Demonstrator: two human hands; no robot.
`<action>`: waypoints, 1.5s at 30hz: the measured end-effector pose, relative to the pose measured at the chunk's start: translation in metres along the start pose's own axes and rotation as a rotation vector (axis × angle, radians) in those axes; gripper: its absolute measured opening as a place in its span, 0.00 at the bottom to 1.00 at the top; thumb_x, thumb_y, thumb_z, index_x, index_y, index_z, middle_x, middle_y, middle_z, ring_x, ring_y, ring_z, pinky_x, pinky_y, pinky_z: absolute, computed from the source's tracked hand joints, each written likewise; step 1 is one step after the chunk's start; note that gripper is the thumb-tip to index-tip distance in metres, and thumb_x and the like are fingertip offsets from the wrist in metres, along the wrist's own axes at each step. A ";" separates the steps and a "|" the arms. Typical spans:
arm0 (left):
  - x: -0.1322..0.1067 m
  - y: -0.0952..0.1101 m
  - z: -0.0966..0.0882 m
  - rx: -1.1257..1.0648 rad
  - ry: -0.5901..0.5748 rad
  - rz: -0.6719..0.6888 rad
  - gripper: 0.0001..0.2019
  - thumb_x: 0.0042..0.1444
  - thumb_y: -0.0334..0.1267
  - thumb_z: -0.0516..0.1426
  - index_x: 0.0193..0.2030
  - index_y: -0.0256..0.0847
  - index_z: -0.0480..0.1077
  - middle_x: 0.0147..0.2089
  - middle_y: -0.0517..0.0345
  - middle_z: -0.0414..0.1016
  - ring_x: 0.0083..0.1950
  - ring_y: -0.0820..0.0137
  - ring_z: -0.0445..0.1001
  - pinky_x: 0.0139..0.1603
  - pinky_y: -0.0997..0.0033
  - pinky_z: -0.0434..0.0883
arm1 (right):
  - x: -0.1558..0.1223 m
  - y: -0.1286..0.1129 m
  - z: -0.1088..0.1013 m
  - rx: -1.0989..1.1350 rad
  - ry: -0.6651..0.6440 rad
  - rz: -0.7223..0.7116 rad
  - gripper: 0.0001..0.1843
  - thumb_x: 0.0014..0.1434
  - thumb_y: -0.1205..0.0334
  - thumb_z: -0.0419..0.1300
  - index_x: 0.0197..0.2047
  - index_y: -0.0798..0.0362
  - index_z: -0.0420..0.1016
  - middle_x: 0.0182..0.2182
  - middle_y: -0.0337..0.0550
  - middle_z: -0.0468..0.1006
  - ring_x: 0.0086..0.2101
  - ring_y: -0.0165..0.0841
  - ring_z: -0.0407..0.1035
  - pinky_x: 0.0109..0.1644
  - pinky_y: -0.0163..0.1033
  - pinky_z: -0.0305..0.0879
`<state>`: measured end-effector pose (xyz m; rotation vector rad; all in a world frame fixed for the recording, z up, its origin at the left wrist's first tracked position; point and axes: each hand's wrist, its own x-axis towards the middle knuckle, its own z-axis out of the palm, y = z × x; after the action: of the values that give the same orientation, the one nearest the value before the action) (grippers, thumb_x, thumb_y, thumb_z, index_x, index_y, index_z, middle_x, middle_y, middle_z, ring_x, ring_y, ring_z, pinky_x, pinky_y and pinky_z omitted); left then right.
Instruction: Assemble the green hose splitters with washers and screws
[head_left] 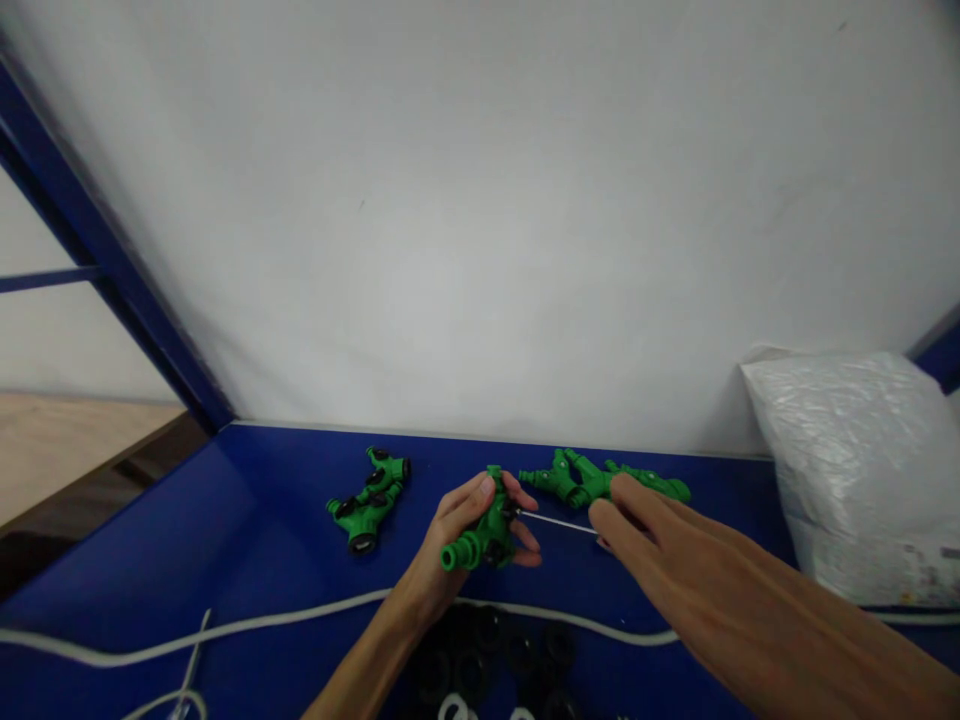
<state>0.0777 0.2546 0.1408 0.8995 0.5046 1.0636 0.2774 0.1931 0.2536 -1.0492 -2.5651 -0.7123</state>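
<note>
My left hand [442,540] is closed around a green plastic hose splitter [469,548] with black valve knobs, its ribbed outlet pointing toward me. In my right hand [652,535] is a screwdriver [559,522]. Its thin metal shaft runs left to a black knob on the splitter's side, and the tip appears to touch it. The handle is mostly hidden by my fingers. On the left of the blue table [262,530] lie green splitters [369,508] with black knobs and rings. Behind my right hand, more green splitter parts [577,480] lie together.
A pale cable [300,617] crosses the table in front of me. Several black rings [471,672] and white rings [452,707] lie near the front edge. A thin metal rod [193,655] is at lower left. A clear plastic-wrapped package [862,470] leans at right, against the white wall [480,250].
</note>
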 end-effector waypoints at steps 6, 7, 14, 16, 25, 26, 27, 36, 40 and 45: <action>0.000 -0.001 0.000 -0.008 0.000 0.000 0.15 0.65 0.47 0.55 0.45 0.36 0.75 0.45 0.47 0.77 0.35 0.66 0.78 0.39 0.57 0.80 | -0.010 0.005 0.005 -0.062 0.049 -0.090 0.24 0.57 0.81 0.43 0.44 0.55 0.76 0.35 0.50 0.84 0.29 0.40 0.78 0.28 0.42 0.74; 0.000 -0.001 0.000 -0.010 -0.002 0.005 0.15 0.65 0.47 0.55 0.45 0.36 0.75 0.45 0.47 0.77 0.35 0.66 0.78 0.39 0.57 0.80 | -0.013 0.006 0.008 -0.058 0.041 -0.078 0.24 0.59 0.80 0.42 0.45 0.55 0.76 0.33 0.49 0.84 0.26 0.40 0.78 0.26 0.42 0.73; 0.002 -0.003 -0.003 -0.029 0.004 0.005 0.16 0.64 0.48 0.56 0.45 0.36 0.75 0.46 0.46 0.77 0.35 0.66 0.78 0.40 0.58 0.80 | -0.027 0.003 0.027 -0.011 0.040 -0.046 0.28 0.59 0.77 0.45 0.61 0.62 0.68 0.46 0.56 0.83 0.42 0.43 0.79 0.38 0.42 0.77; 0.002 -0.003 -0.003 -0.042 0.008 0.005 0.15 0.65 0.48 0.56 0.46 0.37 0.75 0.46 0.46 0.78 0.35 0.66 0.78 0.41 0.56 0.80 | -0.023 0.003 0.024 0.017 0.022 -0.065 0.33 0.52 0.80 0.46 0.61 0.62 0.68 0.45 0.54 0.84 0.41 0.41 0.79 0.37 0.39 0.77; 0.000 -0.001 0.000 -0.020 -0.023 -0.005 0.16 0.64 0.48 0.56 0.45 0.36 0.75 0.49 0.44 0.77 0.36 0.65 0.78 0.40 0.57 0.80 | -0.014 0.010 0.015 -0.015 0.023 -0.064 0.20 0.59 0.77 0.46 0.42 0.52 0.77 0.30 0.45 0.85 0.23 0.38 0.77 0.25 0.39 0.74; 0.000 -0.001 0.000 -0.018 -0.026 -0.012 0.16 0.64 0.48 0.56 0.45 0.36 0.75 0.49 0.44 0.77 0.36 0.65 0.78 0.40 0.57 0.80 | -0.019 0.010 0.018 -0.012 0.022 -0.076 0.21 0.57 0.77 0.46 0.44 0.53 0.77 0.34 0.47 0.85 0.27 0.39 0.79 0.28 0.40 0.75; 0.000 -0.001 0.000 -0.016 -0.031 -0.019 0.16 0.64 0.48 0.56 0.45 0.36 0.75 0.49 0.44 0.77 0.36 0.65 0.78 0.41 0.57 0.79 | -0.025 0.010 0.021 -0.021 0.023 -0.091 0.23 0.56 0.77 0.46 0.48 0.54 0.76 0.38 0.50 0.85 0.33 0.41 0.81 0.31 0.40 0.77; -0.001 -0.001 -0.003 -0.032 -0.040 0.002 0.14 0.67 0.45 0.54 0.46 0.36 0.74 0.49 0.45 0.77 0.38 0.65 0.79 0.44 0.55 0.79 | -0.017 -0.001 0.015 -0.035 0.019 -0.066 0.29 0.44 0.84 0.47 0.45 0.54 0.75 0.39 0.50 0.84 0.33 0.38 0.78 0.32 0.36 0.73; 0.000 -0.002 -0.001 -0.018 -0.028 0.013 0.14 0.67 0.44 0.54 0.45 0.35 0.74 0.48 0.45 0.77 0.38 0.65 0.78 0.42 0.56 0.80 | -0.011 -0.003 0.019 -0.090 -0.055 -0.105 0.26 0.45 0.83 0.50 0.43 0.52 0.75 0.34 0.46 0.83 0.26 0.38 0.75 0.27 0.39 0.69; 0.002 -0.002 -0.001 -0.007 -0.030 -0.007 0.14 0.67 0.44 0.53 0.44 0.35 0.75 0.49 0.44 0.77 0.39 0.65 0.78 0.43 0.57 0.80 | -0.020 -0.002 0.034 -0.214 -0.154 -0.190 0.25 0.49 0.79 0.54 0.50 0.59 0.75 0.31 0.49 0.82 0.23 0.38 0.73 0.24 0.39 0.65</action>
<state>0.0786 0.2562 0.1386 0.9060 0.4788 1.0430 0.2874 0.1986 0.2158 -0.9626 -2.7974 -1.0109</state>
